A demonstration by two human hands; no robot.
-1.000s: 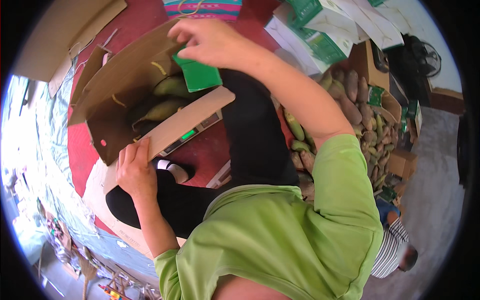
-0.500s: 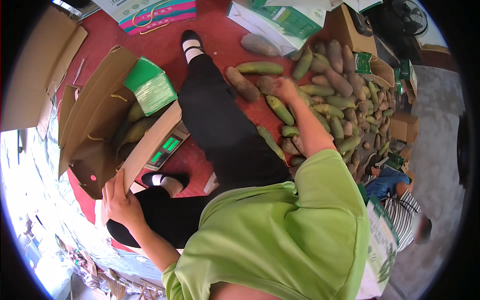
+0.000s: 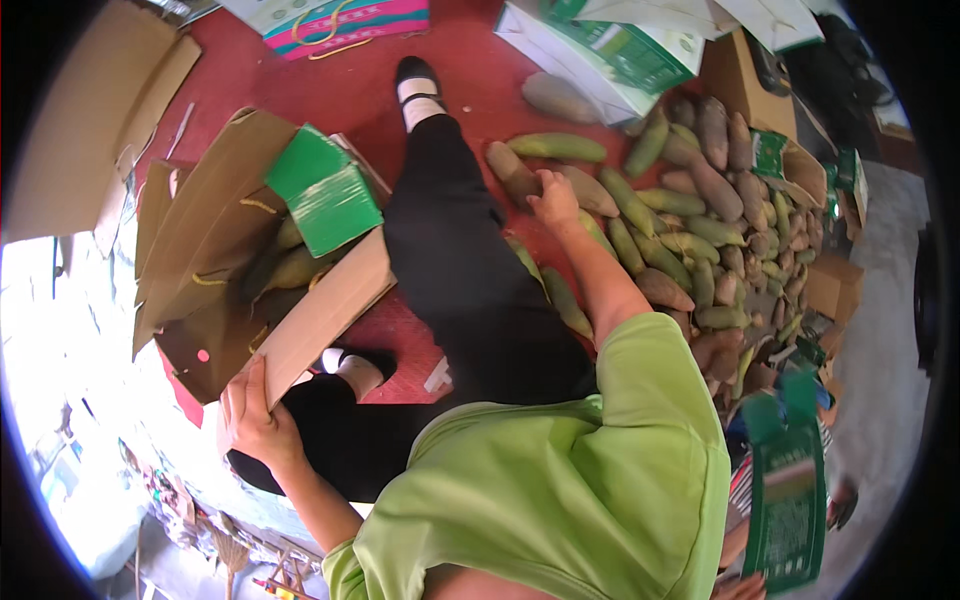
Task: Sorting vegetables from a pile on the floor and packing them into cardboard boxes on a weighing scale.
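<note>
My left hand [image 3: 262, 420] grips the edge of a flap on the open cardboard box [image 3: 190, 240], fingers over the outside. Inside that box lie several long green radishes [image 3: 295, 268], partly in shadow, and a green carton piece [image 3: 325, 190] leans over its far rim. Beyond my right leg, my right hand [image 3: 555, 197] has its fingers curled at the near end of a brownish, soil-covered radish [image 3: 510, 172] on the red floor covering. Another brownish radish [image 3: 590, 190] lies right beside that hand, partly behind it.
A large pile of green and brown radishes [image 3: 715, 230] spreads to the right. White-and-green cartons [image 3: 610, 60] and a pink-edged gift box [image 3: 345, 22] stand at the back. At lower right, another person's hand [image 3: 740, 588] is at a green carton [image 3: 790, 490].
My right hand has shifted left from one radish to the neighbouring one. My left hand stays on the flap. A lit scale display beside the box is now hidden. A green carton appears at lower right.
</note>
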